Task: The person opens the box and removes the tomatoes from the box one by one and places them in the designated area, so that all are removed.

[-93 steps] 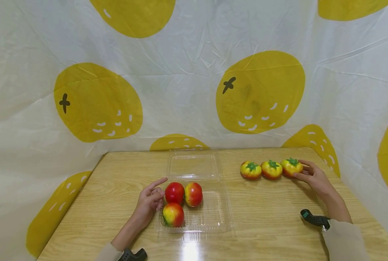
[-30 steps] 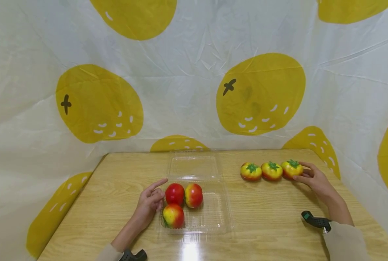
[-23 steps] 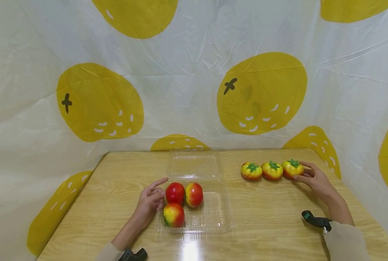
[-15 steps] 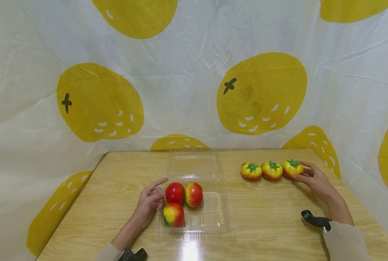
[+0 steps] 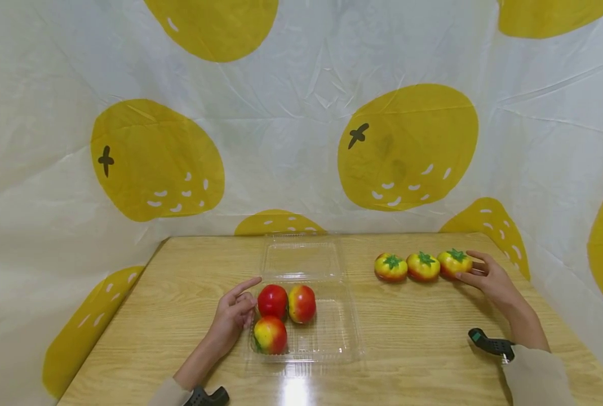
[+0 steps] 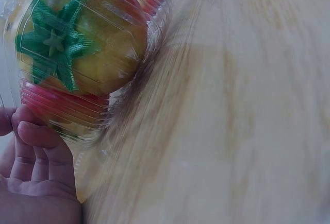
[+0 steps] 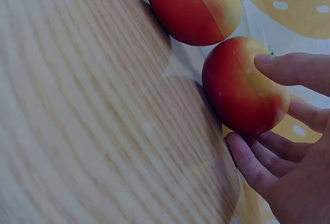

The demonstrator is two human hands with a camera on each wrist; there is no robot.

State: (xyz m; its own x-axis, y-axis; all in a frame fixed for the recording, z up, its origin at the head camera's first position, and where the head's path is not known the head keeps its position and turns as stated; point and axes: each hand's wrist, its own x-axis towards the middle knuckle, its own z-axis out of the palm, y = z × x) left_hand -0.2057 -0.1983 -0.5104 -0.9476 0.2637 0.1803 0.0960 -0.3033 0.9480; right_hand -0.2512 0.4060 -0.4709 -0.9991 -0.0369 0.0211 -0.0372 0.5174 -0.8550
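Observation:
My left hand is at the left edge of a clear plastic clamshell container, its index finger pointing out. In the left wrist view, thumb and fingers pinch at the container's rim. Inside lie three toy tomatoes: a red one, a red-yellow one and another nearer the front. My right hand holds the rightmost toy tomato of a row, thumb on top and fingers curled beneath in the right wrist view. Beside it sit the middle tomato and the left tomato, green leaves showing.
The container's lid lies folded back toward the wall. All rests on a wooden table. A white curtain with yellow fruit prints hangs behind and at both sides. Black wrist straps sit near the sleeves.

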